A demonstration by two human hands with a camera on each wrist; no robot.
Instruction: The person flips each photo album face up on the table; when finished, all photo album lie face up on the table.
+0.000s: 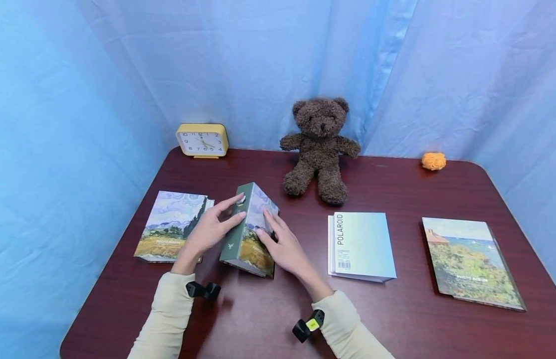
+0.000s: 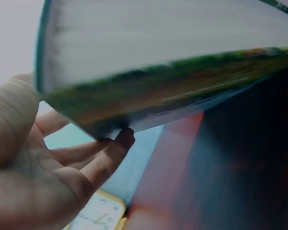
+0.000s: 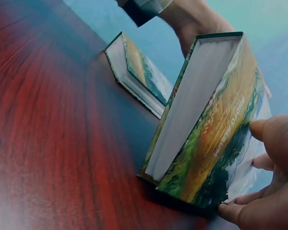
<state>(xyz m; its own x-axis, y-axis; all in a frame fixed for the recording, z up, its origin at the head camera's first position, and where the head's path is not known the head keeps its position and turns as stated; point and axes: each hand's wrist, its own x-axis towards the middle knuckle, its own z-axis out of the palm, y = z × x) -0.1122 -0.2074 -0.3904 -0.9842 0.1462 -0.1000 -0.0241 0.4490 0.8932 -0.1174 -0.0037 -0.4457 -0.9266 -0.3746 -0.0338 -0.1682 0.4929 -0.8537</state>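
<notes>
Album with a painted cover [image 1: 251,242] — we have both hands on it, in front of the teddy bear [image 1: 321,147] and off to the bear's left as we look. It's tilted: green spine [image 1: 235,234] up and toward our left, front cover facing our right, page block [image 3: 192,110] showing at the near end. We can't tell if its lower edge touches the table [image 1: 251,319].

Left hand [image 1: 208,229] is on the spine side, thumb and index fingertip touching the spine, gap between them. Left wrist view gives us the other fingers spread apart; their exact contact is hard to read. Right hand [image 1: 284,247] rests against the front cover — thumb and fingers apart, tips on the painting.

Relative to the bear, we also have: a matching album [image 1: 170,219] lying flat in front and farther left, partly behind our left hand; a pale blue POLAROID book [image 1: 365,244] in front, slightly right; a seaside-picture album [image 1: 470,262] in front, well right. Yellow clock [image 1: 202,140] stands to the bear's left near the table's back edge, fluffy orange ball [image 1: 434,161] to its right near the same edge. Blue curtain [image 1: 260,75] hangs behind it.
</notes>
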